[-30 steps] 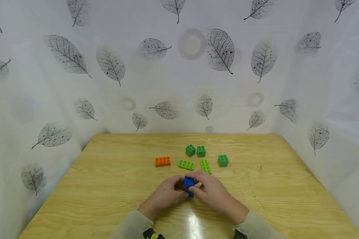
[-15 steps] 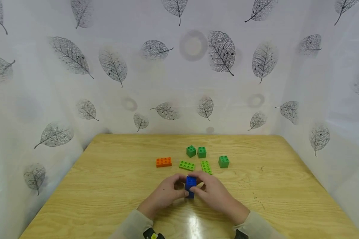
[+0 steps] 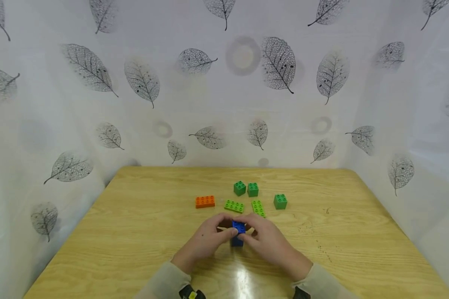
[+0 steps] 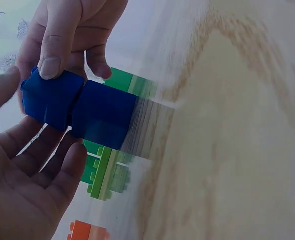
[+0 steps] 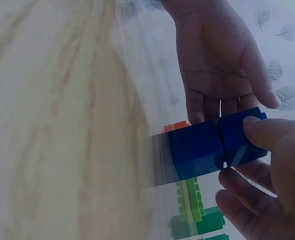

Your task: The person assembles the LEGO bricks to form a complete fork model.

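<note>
- Lying beyond and left of the lower blue brick (image 3: pixel 237 241): an orange eight-stud brick (image 3: pixel 205 202).
- Left hand (image 3: pixel 207 236), just left of the lower blue brick: fingers fairly straight, thumb apart from them; contact unclear.
- Upper blue brick (image 4: pixel 52 97), atop the lower blue brick, a thin slit between: likely light, stiff, slightly slick, hard to break; best taken by opposite side walls, clear of the studs.
- Right hand (image 3: pixel 266 239), right of the lower blue brick: thumb and fingers clamped on the upper one.
</note>
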The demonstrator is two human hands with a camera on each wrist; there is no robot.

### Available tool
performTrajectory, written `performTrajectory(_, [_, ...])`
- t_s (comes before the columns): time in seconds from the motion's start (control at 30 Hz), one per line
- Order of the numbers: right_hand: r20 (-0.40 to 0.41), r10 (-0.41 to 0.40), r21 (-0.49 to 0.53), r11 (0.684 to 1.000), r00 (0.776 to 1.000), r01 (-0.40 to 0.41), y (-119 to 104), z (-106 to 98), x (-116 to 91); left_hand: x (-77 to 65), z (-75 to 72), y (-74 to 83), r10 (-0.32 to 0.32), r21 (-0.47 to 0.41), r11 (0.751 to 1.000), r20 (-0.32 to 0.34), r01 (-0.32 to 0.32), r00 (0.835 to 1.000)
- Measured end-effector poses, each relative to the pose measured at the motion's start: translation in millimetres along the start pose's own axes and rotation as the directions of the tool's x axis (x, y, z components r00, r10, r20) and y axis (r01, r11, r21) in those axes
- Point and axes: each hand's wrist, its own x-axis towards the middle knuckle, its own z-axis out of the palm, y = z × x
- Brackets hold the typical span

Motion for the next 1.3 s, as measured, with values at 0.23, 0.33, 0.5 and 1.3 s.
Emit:
performTrajectory(0.23, [0.001,0.019,-0.002,1.000,1.000,-0.019,-1.1,0.0,-0.1,0.2,0.8,0.1,-0.010,-0.003,1.000,-0.015,0.010,1.000])
performTrajectory(0.33, [-0.009,0.033,0.011,0.999,0.999,-0.033,-1.1,0.7,-0.4,0.5,0.7,0.5,-0.016,-0.007,1.000,-0.017,0.016,1.000])
performTrajectory(0.5, [-0.008,0.038,0.076,0.996,0.999,-0.037,0.5,0.7,-0.8,0.4,-0.2,1.7,-0.012,0.007,1.000,-0.021,0.012,1.000])
performTrajectory(1.3, [0.099,0.105,0.228,0.965,0.989,-0.126,5.2,-4.1,1.4,-0.7,-2.2,2.3,-0.058,0.047,0.997,-0.009,0.058,0.998])
